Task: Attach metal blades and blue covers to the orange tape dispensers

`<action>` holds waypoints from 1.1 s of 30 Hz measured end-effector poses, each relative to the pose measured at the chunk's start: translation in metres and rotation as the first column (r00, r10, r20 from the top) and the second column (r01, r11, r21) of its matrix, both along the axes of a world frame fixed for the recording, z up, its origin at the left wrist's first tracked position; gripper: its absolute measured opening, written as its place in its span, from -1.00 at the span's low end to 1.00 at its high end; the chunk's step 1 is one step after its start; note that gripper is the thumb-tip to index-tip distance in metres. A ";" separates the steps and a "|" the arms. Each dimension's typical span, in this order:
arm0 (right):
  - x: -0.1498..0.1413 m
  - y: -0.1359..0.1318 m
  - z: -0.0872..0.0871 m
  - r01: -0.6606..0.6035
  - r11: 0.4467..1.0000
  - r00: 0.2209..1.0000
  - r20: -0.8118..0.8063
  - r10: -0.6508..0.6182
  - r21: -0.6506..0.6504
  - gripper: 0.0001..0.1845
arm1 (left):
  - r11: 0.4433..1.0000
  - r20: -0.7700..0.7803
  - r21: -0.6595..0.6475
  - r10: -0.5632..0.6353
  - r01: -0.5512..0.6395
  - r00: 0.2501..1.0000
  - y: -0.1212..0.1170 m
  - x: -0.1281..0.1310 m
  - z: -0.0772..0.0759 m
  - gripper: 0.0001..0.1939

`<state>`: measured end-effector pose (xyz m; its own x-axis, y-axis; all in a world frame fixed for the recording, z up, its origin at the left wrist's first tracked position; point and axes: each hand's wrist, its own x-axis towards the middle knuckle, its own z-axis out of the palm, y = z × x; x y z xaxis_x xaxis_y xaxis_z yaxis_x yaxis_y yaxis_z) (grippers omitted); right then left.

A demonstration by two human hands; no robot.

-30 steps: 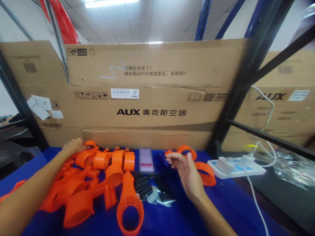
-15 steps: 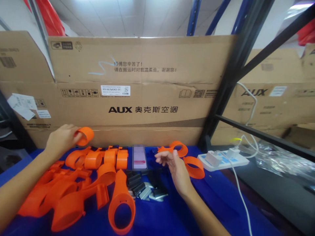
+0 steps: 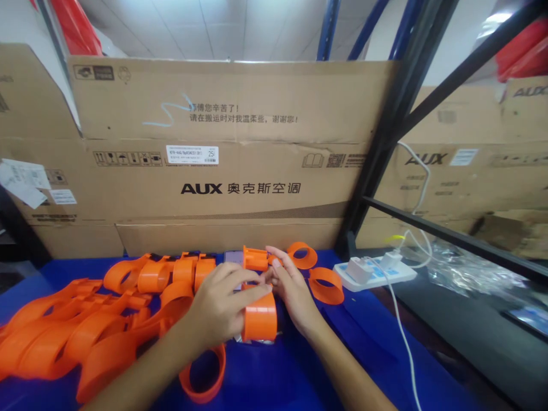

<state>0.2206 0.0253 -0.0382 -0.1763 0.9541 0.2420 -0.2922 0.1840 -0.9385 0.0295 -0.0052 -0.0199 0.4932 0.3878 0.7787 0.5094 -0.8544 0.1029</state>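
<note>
Fingers of my left hand (image 3: pixel 220 302) covered the middle of the orange part (image 3: pixel 260 321), so I couldn't make out whether its ring and clip-like upper end were one piece. They were bent partway around it, gripping it well to the left of the power strip (image 3: pixel 402 274). My right hand (image 3: pixel 295 294), closer to the strip, had half-curled fingers with the tips at the upper end; whether they pinched it, I couldn't tell. The ring was smooth and broad-walled, the end above narrower. A pale, phone-like thing (image 3: pixel 232 257), also left of the strip, was mostly hidden by my hand. Farther left of it, a heap of orange parts (image 3: pixel 113 348) ran under my forearm and out of view.
</note>
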 end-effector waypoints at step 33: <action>-0.005 -0.003 -0.007 -0.068 0.986 0.944 0.329 0.014 0.154 -0.52 | 0.343 0.750 -0.662 0.320 0.667 0.580 0.010 -0.013 -0.029 -0.53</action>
<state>0.2158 0.0219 -0.0450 -0.3098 0.8972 0.3146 0.0139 0.3351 -0.9421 0.0160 0.0048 -0.0488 0.1794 0.9785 0.1016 -0.3226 -0.0391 0.9457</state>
